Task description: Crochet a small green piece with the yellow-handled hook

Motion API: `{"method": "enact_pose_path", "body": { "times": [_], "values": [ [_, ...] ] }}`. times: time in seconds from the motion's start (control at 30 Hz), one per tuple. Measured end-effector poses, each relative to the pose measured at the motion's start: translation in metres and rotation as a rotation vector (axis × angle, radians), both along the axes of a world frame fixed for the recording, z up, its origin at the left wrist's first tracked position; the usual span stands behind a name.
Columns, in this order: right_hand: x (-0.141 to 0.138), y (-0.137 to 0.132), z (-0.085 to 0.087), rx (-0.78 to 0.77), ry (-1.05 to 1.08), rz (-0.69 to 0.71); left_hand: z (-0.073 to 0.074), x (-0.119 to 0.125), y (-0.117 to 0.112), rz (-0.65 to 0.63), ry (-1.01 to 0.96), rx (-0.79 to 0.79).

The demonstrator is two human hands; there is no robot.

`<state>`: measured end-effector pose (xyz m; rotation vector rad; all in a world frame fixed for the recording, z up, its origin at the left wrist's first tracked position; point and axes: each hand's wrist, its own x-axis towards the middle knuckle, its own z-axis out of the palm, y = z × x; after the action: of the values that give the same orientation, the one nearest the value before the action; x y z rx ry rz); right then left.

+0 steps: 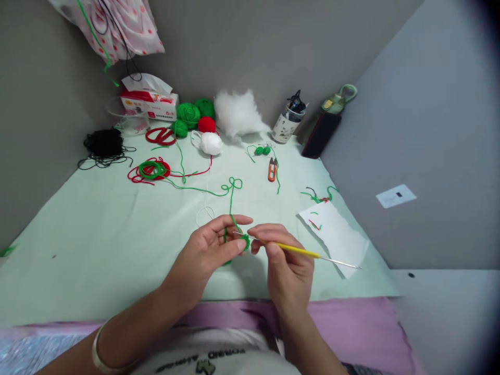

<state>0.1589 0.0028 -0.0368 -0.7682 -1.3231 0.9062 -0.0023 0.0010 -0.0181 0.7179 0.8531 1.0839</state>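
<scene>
Between the thumb and fingers of my left hand (207, 247) a small green crochet piece (246, 241) is pinched. Green yarn (231, 200) runs from the table up over the left fingers to it. In my right hand (287, 265) I grip a crochet hook (297, 250) with a yellow handle and metal ends. One hook tip lies at the top of the green piece, near the left index finger; the other end points out to the right. Whether the tip sits inside a loop is too small to tell.
Yarn balls (188, 115), white stuffing (238, 114), a tissue box (150, 104) and red scissors (160, 136) line the back. Orange thread snips (272, 170) lie mid-table. White paper (338, 237) with yarn scraps is at right, below a bottle (326, 125) and pen cup (287, 125).
</scene>
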Motion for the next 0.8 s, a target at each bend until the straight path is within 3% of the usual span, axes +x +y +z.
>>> {"method": "enact_pose_path", "body": {
  "times": [0.13, 0.27, 0.47, 0.57, 0.63, 0.8],
  "values": [
    [0.001, -0.001, -0.001, -0.014, -0.013, 0.009, 0.001, 0.001, 0.002, 0.029, -0.002, 0.013],
    [0.002, -0.001, 0.0, -0.056, 0.034, 0.034, 0.004, 0.001, 0.004, -0.043, -0.117, -0.05],
    [0.007, 0.006, 0.007, -0.284, 0.271, 0.067, 0.003, -0.005, 0.007, -0.162, -0.24, -0.15],
    [0.009, 0.009, 0.007, -0.37, 0.322, 0.08, 0.001, -0.004, 0.007, -0.152, -0.254, -0.153],
    [0.007, 0.008, 0.005, -0.351, 0.311, 0.097, 0.001, -0.001, 0.007, -0.11, -0.213, -0.129],
    [-0.002, 0.001, -0.003, -0.121, 0.132, 0.06, 0.0, 0.004, 0.003, -0.033, -0.021, 0.034]
  ]
}}
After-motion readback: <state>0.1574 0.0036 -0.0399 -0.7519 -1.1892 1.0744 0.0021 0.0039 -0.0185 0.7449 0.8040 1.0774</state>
